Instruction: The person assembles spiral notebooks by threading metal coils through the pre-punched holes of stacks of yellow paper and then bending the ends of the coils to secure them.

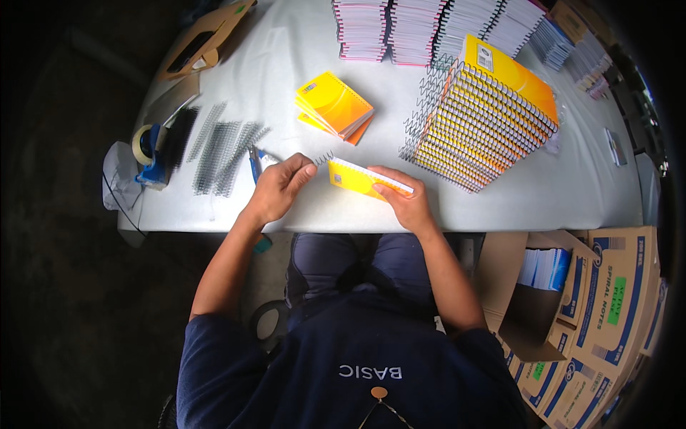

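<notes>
My right hand grips a small yellow notebook near the table's front edge, thumb on its cover and fingers behind. In my left hand, thumb and fingers pinch one end of a dark spiral wire coil. The coil's other end meets the notebook's upper left corner; how far it runs through the holes I cannot tell. Beyond my hands lies a short pile of yellow-orange notebooks without coils on the visible edge. Loose spiral coils lie in a heap to the left, beside blue-handled pliers.
At the right stands a tall stack of coil-bound yellow notebooks. Thick bound stacks line the back. A blue tape dispenser sits at the left edge, with a cardboard piece behind. Cardboard boxes stand below right.
</notes>
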A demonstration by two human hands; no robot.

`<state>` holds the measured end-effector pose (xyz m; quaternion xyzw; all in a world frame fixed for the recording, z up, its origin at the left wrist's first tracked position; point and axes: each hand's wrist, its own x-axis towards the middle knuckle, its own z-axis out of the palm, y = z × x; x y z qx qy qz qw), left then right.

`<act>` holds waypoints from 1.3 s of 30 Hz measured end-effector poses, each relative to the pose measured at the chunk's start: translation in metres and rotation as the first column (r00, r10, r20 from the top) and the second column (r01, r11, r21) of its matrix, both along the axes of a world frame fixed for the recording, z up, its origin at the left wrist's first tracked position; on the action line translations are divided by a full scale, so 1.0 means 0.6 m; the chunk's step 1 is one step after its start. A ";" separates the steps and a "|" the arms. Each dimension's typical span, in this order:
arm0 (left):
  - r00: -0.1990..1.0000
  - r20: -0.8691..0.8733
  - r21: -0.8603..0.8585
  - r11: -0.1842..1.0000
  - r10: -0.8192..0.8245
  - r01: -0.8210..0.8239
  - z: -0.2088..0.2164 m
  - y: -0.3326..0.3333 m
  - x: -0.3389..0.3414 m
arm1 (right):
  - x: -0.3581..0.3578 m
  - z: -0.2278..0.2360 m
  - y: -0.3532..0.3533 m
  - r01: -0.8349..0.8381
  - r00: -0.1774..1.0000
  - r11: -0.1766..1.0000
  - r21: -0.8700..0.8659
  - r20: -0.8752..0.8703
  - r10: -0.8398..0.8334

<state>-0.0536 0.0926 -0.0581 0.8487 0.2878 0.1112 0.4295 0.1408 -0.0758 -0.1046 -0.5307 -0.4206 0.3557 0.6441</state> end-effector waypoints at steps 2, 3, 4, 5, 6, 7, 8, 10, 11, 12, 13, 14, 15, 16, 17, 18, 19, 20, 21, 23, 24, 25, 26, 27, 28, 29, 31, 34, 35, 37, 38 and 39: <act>0.999 -0.041 -0.023 1.000 -0.004 0.003 0.003 -0.006 0.005 | -0.002 -0.001 -0.002 0.012 1.000 1.000 0.000 -0.005 -0.012; 1.000 -0.005 -0.048 0.999 0.020 -0.020 0.004 -0.008 0.005 | -0.002 -0.001 -0.002 0.017 1.000 1.000 0.002 -0.008 -0.017; 0.999 0.030 -0.073 0.996 0.045 -0.042 0.006 -0.010 0.004 | 0.000 -0.002 -0.002 0.019 1.000 1.000 0.000 -0.012 -0.019; 0.995 0.064 -0.100 0.993 0.070 -0.063 0.007 -0.010 0.004 | 0.001 -0.003 -0.001 0.020 1.000 1.000 -0.003 -0.016 -0.020; 0.995 0.090 -0.084 0.996 0.048 -0.040 0.005 -0.011 0.003 | 0.000 -0.004 -0.001 0.018 1.000 1.000 -0.006 -0.022 -0.018; 0.993 0.115 -0.067 0.998 0.025 -0.017 0.000 -0.011 0.001 | 0.000 -0.004 0.000 0.021 1.000 1.000 0.000 -0.014 -0.021; 0.990 0.140 -0.049 0.999 0.002 0.005 -0.002 -0.011 0.000 | -0.001 -0.005 0.001 0.025 1.000 1.000 0.007 -0.005 -0.025; 0.998 0.057 -0.082 0.997 0.004 0.001 0.003 -0.008 0.002 | -0.001 -0.005 0.000 0.029 1.000 1.000 0.008 0.011 -0.029; 1.000 0.016 -0.099 0.995 0.004 -0.002 0.006 -0.006 0.004 | 0.000 -0.003 0.000 0.030 0.999 1.000 0.005 0.020 -0.030; 0.999 0.001 -0.157 0.987 0.037 -0.037 0.009 -0.005 0.006 | 0.000 -0.002 -0.001 0.030 0.999 1.000 0.003 0.028 -0.030; 0.997 -0.016 -0.215 0.974 0.070 -0.072 0.011 -0.004 0.008 | 0.000 -0.002 -0.001 0.024 0.999 1.000 0.004 0.024 -0.024; 0.994 -0.035 -0.271 0.957 0.102 -0.107 0.014 -0.002 0.011 | -0.001 -0.002 -0.002 0.018 1.000 1.000 0.005 0.021 -0.018; 0.991 -0.014 -0.360 0.924 0.131 -0.127 0.017 0.000 0.014 | -0.001 -0.003 -0.002 0.011 1.000 1.000 0.007 0.018 -0.011; 0.987 0.004 -0.446 0.884 0.162 -0.143 0.021 0.002 0.018 | 0.000 -0.005 -0.002 -0.008 0.999 1.000 0.013 0.043 0.007; 0.981 0.020 -0.528 0.835 0.195 -0.155 0.026 0.004 0.022 | 0.001 -0.009 -0.003 -0.027 0.997 0.999 0.019 0.068 0.025; 0.986 0.015 -0.541 0.830 0.168 -0.133 0.030 0.008 0.024 | 0.001 -0.009 -0.004 -0.045 0.995 0.999 0.023 0.093 0.043; 0.990 0.018 -0.537 0.837 0.137 -0.106 0.035 0.009 0.025 | 0.000 -0.009 -0.004 -0.031 0.997 0.999 0.018 0.078 0.030; 0.994 0.020 -0.532 0.843 0.105 -0.079 0.040 0.010 0.025 | 0.000 -0.007 -0.003 -0.017 0.998 1.000 0.014 0.063 0.016; 0.997 0.022 -0.526 0.849 0.073 -0.051 0.046 0.013 0.025 | -0.001 -0.005 -0.003 -0.003 0.999 1.000 0.010 0.048 0.002; 0.999 0.008 -0.506 0.862 0.044 -0.033 0.052 0.022 0.017 | -0.002 -0.002 -0.003 0.014 0.998 1.000 0.018 0.053 -0.015; 0.999 -0.020 -0.490 0.871 0.032 -0.037 0.052 0.025 0.012 | -0.002 -0.002 -0.002 0.022 0.998 1.000 0.022 0.054 -0.023; 0.999 -0.048 -0.473 0.880 0.020 -0.040 0.052 0.026 0.010 | -0.003 -0.002 -0.002 0.023 0.999 0.999 0.023 0.047 -0.024; 0.998 -0.065 -0.457 0.888 0.022 -0.050 0.047 0.026 0.009 | -0.004 -0.003 -0.001 0.023 0.999 0.999 0.023 0.040 -0.024; 0.997 -0.065 -0.461 0.886 0.031 -0.058 0.041 0.025 0.009 | -0.004 -0.003 0.000 0.021 0.999 1.000 0.023 0.033 -0.022; 0.997 -0.065 -0.464 0.883 0.041 -0.067 0.036 0.023 0.011 | -0.004 -0.004 0.000 0.018 0.999 1.000 0.025 0.033 -0.019; 0.997 -0.065 -0.468 0.881 0.050 -0.075 0.032 0.022 0.013 | -0.004 -0.004 0.000 0.014 0.999 1.000 0.028 0.033 -0.015; 0.996 -0.028 -0.503 0.860 0.090 -0.092 0.032 0.018 0.025 | -0.001 -0.009 -0.002 0.006 0.999 0.999 0.032 0.034 -0.007; 0.971 0.234 -0.323 0.946 0.049 0.030 0.006 0.029 0.026 | -0.002 -0.010 0.000 -0.031 0.998 0.998 0.048 0.056 0.029; 0.938 0.346 -0.206 0.975 -0.002 0.078 -0.005 0.037 0.019 | -0.004 -0.007 0.001 -0.051 0.996 0.997 0.052 0.079 0.046; 0.989 0.111 0.121 0.989 -0.099 0.085 0.027 0.034 0.026 | -0.002 -0.006 -0.003 -0.041 0.993 0.997 0.060 0.113 0.034; 0.988 0.074 0.361 0.927 -0.137 0.102 0.044 0.019 0.040 | -0.003 -0.001 -0.002 -0.025 0.992 0.997 0.073 0.122 0.016; 0.986 0.030 0.581 0.806 -0.163 0.115 0.058 0.008 0.047 | -0.004 0.003 -0.002 -0.012 0.991 0.996 0.089 0.133 0.000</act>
